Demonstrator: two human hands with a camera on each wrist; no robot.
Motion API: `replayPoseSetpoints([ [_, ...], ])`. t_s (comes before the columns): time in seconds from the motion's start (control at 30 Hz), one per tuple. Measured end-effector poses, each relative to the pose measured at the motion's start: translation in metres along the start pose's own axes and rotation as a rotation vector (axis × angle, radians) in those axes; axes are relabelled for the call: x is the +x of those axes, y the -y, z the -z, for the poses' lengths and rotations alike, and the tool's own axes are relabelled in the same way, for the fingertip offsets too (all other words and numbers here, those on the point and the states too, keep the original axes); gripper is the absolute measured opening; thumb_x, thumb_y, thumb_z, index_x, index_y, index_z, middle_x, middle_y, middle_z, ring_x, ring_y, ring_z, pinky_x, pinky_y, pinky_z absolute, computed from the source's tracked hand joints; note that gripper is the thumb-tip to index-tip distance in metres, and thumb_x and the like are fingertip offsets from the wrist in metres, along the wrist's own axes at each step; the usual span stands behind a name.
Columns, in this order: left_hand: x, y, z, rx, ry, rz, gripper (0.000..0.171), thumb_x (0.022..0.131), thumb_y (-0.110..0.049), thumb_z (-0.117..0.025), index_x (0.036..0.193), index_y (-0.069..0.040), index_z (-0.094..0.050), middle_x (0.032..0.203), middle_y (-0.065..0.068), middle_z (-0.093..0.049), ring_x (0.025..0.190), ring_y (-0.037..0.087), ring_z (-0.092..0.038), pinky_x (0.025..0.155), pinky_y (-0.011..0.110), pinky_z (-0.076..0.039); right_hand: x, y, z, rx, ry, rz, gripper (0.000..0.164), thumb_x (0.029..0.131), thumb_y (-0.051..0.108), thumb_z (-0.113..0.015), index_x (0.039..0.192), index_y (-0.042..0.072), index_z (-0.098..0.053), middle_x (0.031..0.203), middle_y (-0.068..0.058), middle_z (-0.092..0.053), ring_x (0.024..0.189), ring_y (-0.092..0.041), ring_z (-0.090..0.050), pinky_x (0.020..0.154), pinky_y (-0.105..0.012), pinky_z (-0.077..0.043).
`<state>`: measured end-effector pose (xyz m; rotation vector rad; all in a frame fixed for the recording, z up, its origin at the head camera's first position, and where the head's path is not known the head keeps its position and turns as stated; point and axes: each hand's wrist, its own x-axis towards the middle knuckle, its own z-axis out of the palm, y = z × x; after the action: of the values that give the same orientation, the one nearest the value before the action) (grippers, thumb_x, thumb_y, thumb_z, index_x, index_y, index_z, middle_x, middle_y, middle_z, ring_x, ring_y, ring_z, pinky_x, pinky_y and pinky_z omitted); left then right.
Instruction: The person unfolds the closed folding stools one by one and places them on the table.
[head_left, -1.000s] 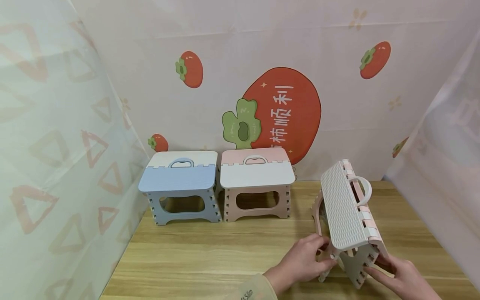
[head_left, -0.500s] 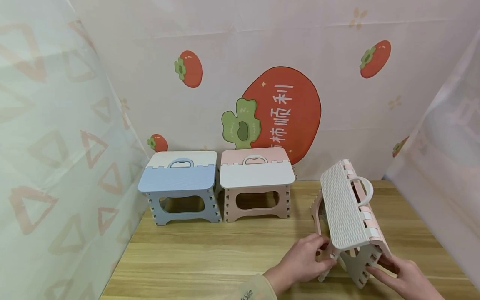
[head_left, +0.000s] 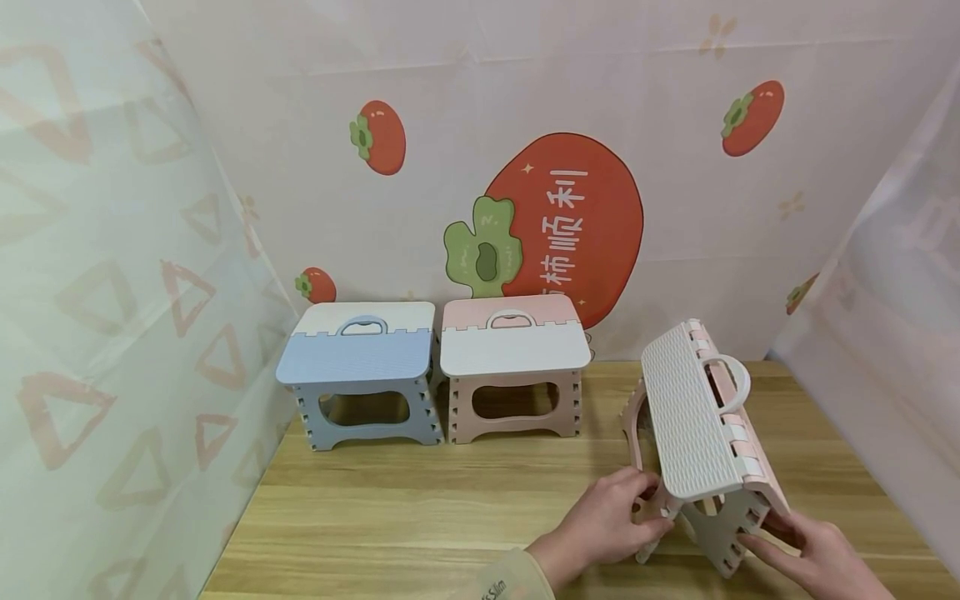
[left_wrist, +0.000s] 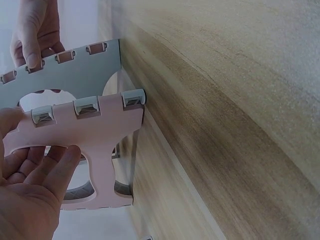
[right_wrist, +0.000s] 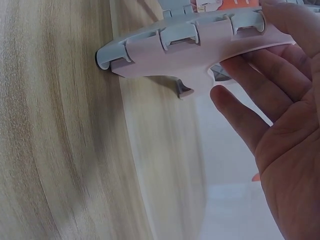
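Observation:
A pink-and-white folding stool [head_left: 686, 417] stands partly folded at the right of the table, its two top halves sloping down from the hinge like a roof. My left hand [head_left: 603, 521] grips the near leg on the left side; in the left wrist view its fingers pass through the opening of the pink leg panel [left_wrist: 100, 122]. On the other side, my right hand [head_left: 813, 554] holds the right leg by its edge. The right wrist view shows its fingers reaching behind the pink panel [right_wrist: 180, 57]. The white carry handle [head_left: 738, 383] sticks up from the hinge.
Two unfolded stools stand side by side at the back: a blue-and-white one [head_left: 360, 358] and a pink-and-white one [head_left: 513, 354]. Behind the wooden table [head_left: 420, 517] hangs a cloth backdrop [head_left: 660, 75] with printed persimmons. More cloth rises along both sides.
My right hand has shifted slightly right, swinging the right leg outward, so the stool spreads a little wider. My left hand has stayed in place.

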<state>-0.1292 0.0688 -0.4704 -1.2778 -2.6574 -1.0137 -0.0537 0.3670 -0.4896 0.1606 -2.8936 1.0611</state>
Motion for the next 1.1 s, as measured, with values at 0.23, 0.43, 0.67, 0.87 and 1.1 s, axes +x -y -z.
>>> replayPoseSetpoints([
  [0.23, -0.0003, 0.0002, 0.0003, -0.008, -0.003, -0.003, 0.035, 0.096, -0.033, -0.072, 0.126, -0.016, -0.066, 0.114, -0.01, -0.067, 0.103, -0.006, -0.061, 0.082, 0.002, -0.043, -0.0003, -0.0046, 0.0011, 0.026, 0.006, -0.001, 0.048, 0.09, 0.014, -0.079, 0.129, -0.009, -0.063, 0.118, 0.013, -0.067, 0.098, 0.013, -0.058, 0.068, -0.019, -0.058],
  [0.43, -0.0002, 0.0006, -0.0001, -0.014, -0.003, -0.006, 0.032, 0.097, -0.032, -0.072, 0.124, -0.016, -0.066, 0.113, -0.01, -0.067, 0.103, -0.006, -0.061, 0.081, 0.001, -0.043, -0.0008, -0.0045, 0.0019, 0.029, 0.019, -0.014, 0.047, 0.091, 0.013, -0.078, 0.128, -0.011, -0.062, 0.117, -0.018, -0.072, 0.097, 0.014, -0.057, 0.067, -0.019, -0.058],
  [0.67, 0.0002, 0.0009, 0.0008, -0.018, 0.015, -0.002, 0.035, 0.098, -0.033, -0.071, 0.127, -0.015, -0.065, 0.115, -0.009, -0.067, 0.104, -0.006, -0.061, 0.081, 0.002, -0.043, -0.0018, -0.0038, 0.0041, 0.035, 0.011, -0.018, 0.047, 0.09, 0.009, -0.078, 0.126, -0.015, -0.061, 0.114, -0.015, -0.074, 0.094, 0.015, -0.057, 0.066, -0.018, -0.058],
  [0.87, 0.0004, 0.0013, 0.0009, -0.005, 0.014, -0.007, 0.037, 0.098, -0.034, -0.07, 0.129, -0.015, -0.064, 0.118, -0.01, -0.066, 0.105, -0.006, -0.061, 0.083, 0.001, -0.042, -0.0035, -0.0062, 0.0049, 0.066, -0.011, 0.024, 0.045, 0.088, 0.005, -0.079, 0.123, -0.017, -0.061, 0.112, 0.032, -0.058, 0.094, 0.015, -0.058, 0.065, -0.017, -0.058],
  [1.1, 0.0, 0.0015, 0.0012, -0.008, 0.021, -0.003, 0.036, 0.098, -0.034, -0.07, 0.128, -0.015, -0.064, 0.117, -0.01, -0.066, 0.104, -0.006, -0.061, 0.082, 0.001, -0.042, -0.0046, -0.0094, 0.0033, 0.084, -0.05, 0.098, 0.04, 0.085, 0.0, -0.08, 0.12, -0.013, -0.064, 0.113, 0.035, -0.056, 0.096, 0.015, -0.059, 0.065, -0.013, -0.056],
])
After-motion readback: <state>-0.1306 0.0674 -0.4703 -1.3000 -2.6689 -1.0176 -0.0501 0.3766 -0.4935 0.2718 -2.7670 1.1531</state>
